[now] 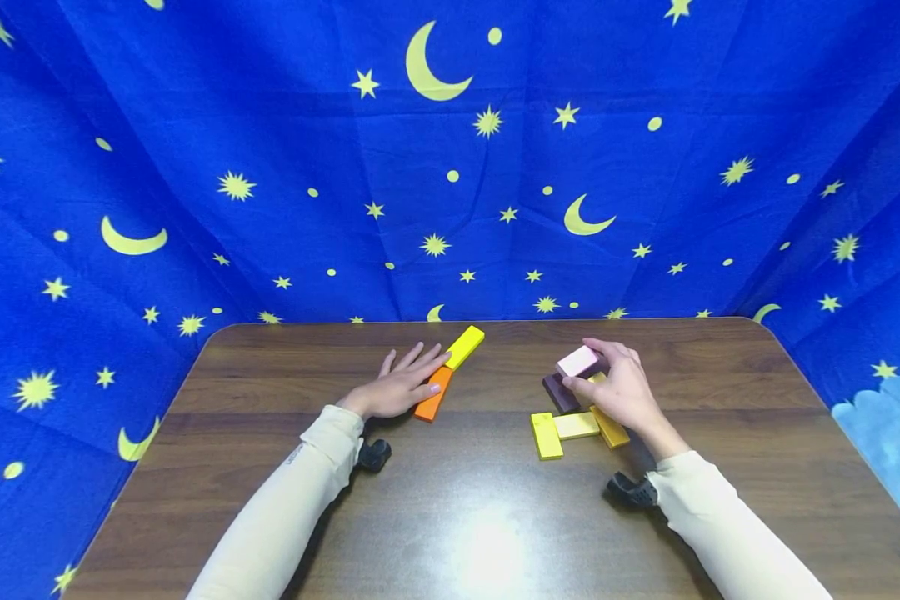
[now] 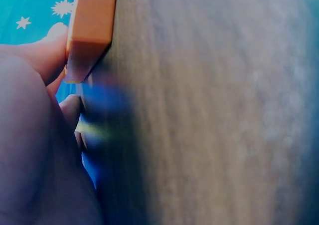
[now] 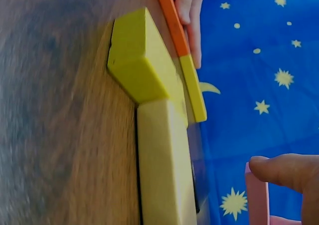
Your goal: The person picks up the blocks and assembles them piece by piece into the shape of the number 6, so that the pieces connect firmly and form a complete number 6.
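With its fingers spread and straight, my left hand lies over an orange block and the near end of a yellow block, which meet end to end in a slanting line. In the left wrist view the thumb touches the side of the orange block. My right hand pinches a pink block between thumb and fingers, above a dark purple block. Below that hand lie an amber block, a cream block and a lime-yellow block, joined in a bent row.
The wooden table has a bright glare patch near its front. A blue curtain with moons and stars hangs behind and along both sides. Black wrist devices sit under both sleeves, close to the tabletop.
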`<action>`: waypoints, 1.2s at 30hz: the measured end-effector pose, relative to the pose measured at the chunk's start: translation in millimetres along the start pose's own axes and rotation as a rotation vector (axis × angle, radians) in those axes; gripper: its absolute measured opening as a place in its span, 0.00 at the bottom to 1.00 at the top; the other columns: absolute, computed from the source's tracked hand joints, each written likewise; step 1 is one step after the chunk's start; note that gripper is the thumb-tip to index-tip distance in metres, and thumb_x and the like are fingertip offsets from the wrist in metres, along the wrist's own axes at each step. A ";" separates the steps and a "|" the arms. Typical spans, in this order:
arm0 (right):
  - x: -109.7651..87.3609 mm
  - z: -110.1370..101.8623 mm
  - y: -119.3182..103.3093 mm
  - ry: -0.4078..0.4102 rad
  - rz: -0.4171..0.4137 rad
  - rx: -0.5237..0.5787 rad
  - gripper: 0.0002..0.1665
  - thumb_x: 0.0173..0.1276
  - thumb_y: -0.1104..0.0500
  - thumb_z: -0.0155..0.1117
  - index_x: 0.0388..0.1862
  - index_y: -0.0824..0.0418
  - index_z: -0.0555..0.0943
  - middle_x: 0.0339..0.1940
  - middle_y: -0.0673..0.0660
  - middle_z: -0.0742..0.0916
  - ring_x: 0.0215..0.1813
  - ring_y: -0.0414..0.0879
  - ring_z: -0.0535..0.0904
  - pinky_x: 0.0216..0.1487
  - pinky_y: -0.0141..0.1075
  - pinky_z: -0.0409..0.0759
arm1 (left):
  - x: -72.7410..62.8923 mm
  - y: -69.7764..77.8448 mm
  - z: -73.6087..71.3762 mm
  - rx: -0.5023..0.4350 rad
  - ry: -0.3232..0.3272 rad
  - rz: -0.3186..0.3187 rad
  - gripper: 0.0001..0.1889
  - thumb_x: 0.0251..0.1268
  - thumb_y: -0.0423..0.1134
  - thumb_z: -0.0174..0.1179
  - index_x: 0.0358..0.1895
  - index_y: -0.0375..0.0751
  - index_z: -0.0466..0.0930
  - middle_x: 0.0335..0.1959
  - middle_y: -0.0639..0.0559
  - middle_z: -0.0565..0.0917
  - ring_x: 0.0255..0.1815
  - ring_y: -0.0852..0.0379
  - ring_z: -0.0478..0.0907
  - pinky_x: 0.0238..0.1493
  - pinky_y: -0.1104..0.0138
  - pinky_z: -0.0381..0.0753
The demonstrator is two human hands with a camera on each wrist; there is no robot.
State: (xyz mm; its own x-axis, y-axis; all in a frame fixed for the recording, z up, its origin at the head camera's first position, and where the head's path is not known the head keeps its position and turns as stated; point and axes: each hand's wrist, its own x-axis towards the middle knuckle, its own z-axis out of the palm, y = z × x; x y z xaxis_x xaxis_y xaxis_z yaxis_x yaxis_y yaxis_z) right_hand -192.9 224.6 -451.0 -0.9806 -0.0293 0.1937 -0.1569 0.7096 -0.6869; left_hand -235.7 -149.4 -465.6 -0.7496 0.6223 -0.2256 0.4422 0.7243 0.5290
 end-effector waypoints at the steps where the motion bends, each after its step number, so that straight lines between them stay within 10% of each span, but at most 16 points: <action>1: -0.6 0.4 -1.6 0.000 -0.005 0.005 0.43 0.53 0.57 0.79 0.66 0.71 0.74 0.63 0.72 0.78 0.64 0.66 0.66 0.63 0.59 0.64 | -0.1 0.3 -0.1 -0.001 0.000 0.001 0.33 0.83 0.55 0.38 0.83 0.55 0.42 0.84 0.52 0.40 0.83 0.47 0.29 0.74 0.41 0.22; 36: -17.4 31.8 -47.6 -0.069 -0.142 0.071 0.42 0.49 0.58 0.83 0.63 0.66 0.78 0.58 0.65 0.83 0.64 0.63 0.70 0.63 0.56 0.68 | -1.1 0.0 0.7 -0.013 0.004 0.002 0.32 0.83 0.55 0.38 0.83 0.54 0.43 0.83 0.53 0.41 0.83 0.48 0.29 0.74 0.42 0.22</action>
State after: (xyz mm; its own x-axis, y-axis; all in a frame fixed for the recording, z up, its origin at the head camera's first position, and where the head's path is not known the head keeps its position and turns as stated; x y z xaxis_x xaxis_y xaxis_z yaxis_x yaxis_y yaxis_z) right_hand -172.1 169.0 -444.0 -0.9532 -0.1762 0.2456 -0.3003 0.6436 -0.7040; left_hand -234.5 -149.9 -465.9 -0.7509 0.6223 -0.2211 0.4372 0.7193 0.5399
